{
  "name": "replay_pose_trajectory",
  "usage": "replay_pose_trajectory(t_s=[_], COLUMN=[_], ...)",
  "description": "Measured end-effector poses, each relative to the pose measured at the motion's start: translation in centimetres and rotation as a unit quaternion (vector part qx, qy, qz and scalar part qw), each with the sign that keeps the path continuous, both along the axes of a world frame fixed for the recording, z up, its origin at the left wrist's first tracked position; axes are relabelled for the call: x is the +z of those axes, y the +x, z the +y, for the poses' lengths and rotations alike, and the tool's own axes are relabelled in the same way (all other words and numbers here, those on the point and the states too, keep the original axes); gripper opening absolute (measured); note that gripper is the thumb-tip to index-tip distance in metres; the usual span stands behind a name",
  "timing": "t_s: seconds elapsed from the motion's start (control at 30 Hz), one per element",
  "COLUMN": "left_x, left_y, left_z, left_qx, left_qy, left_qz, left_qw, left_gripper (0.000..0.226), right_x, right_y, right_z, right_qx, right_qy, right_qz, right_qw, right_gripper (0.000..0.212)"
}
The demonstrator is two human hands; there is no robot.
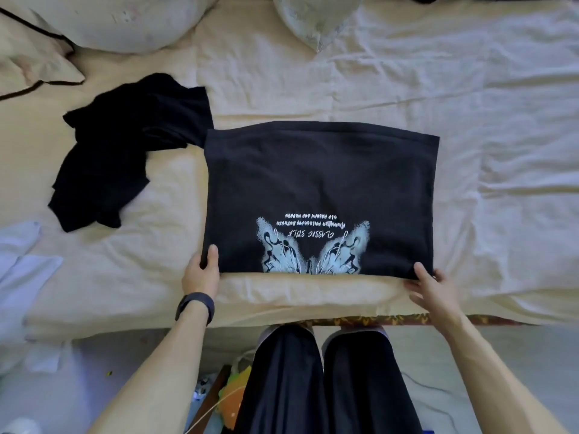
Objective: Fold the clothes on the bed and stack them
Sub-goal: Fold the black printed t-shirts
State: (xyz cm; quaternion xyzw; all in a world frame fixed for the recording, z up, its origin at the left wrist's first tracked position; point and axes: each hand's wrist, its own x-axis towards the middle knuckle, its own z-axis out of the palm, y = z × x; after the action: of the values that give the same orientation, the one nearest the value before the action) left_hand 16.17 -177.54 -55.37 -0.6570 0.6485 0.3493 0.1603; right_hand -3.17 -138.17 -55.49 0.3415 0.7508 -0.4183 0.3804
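Printed shirt (319,183): centre of frame, a part-folded rectangle lying flat on the bed (470,120).
Left hand (202,272): pinches its near-left corner.
Right hand (430,288): pinches its near-right corner.
White garment (22,267): left edge, unfolded.
Black garment (125,151): upper left, crumpled, unfolded.
Stack: none visible; most of the work likely remains.

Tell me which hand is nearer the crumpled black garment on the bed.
Left. The left hand pinches the printed shirt at its near-left corner, close to the crumpled black garment; the right hand holds the near-right corner, across the shirt from it.
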Motion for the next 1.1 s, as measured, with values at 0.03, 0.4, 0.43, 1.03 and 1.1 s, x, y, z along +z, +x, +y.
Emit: replay_pose_trajectory(t_s=[0.03,0.4,0.43,1.03,1.1], left_x=[0.2,0.0,0.1,-8.0,-7.7], left_y=[0.0,-0.4,-1.1,-13.1,-16.2], left_z=[0.0,2.2,2.8,-5.4,-2.6], left_qx=[-0.003,0.019,-0.032,-0.489,-0.507], left_qy=[-0.018,-0.115,-0.178,-0.286,-0.292], left_qz=[0.002,0.015,0.012,0.003,0.041], left_qw=[1.000,0.993,0.983,0.824,0.810], left_gripper=[0.046,0.028,0.032,0.067,0.067], right_x=[0.0,-1.1,-0.9,-8.2,-7.6], right_y=[0.4,1.9,1.9,-9.7,-9.2], right_z=[0.1,-1.9,-2.9,-10.6,-13.9], right_qx=[-0.009,-0.003,0.026,0.413,0.445], right_qy=[0.006,0.209,0.256,0.360,0.326], right_qz=[0.028,0.127,0.145,0.261,0.311], right_qw=[1.000,0.970,0.956,0.795,0.774], right_gripper=[0.021,0.027,0.033,0.070,0.070])
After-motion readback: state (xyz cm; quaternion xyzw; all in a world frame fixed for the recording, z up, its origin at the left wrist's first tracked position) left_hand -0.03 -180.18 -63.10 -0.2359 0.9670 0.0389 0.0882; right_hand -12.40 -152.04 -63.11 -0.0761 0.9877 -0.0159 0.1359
